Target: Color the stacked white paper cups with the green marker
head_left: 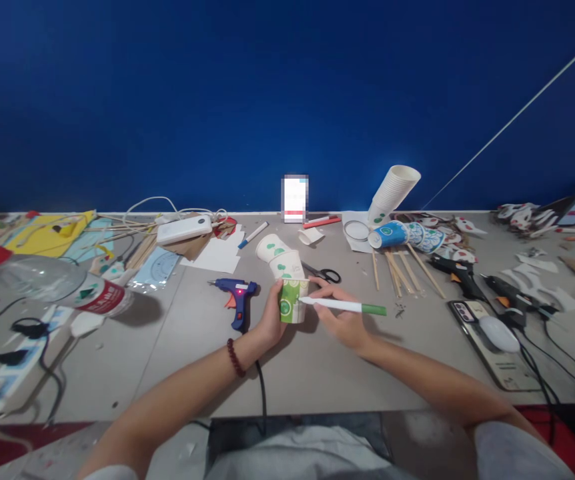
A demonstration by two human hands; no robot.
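Observation:
Wrapped round the left side of a green and white patterned paper cup is my left hand, with a dark red bead bracelet on its wrist. My right hand holds a white marker with a green end. The marker's tip is at the cup's right side. Right behind the held cup lie white paper cups with green leaf prints. Black-handled scissors rest behind my right hand. A blue glue gun lies left of my left hand.
At the left are a bottle and a power strip. A cup stack, blue patterned cups and wooden sticks are back right. A phone and black glue guns lie right; a lit screen is behind.

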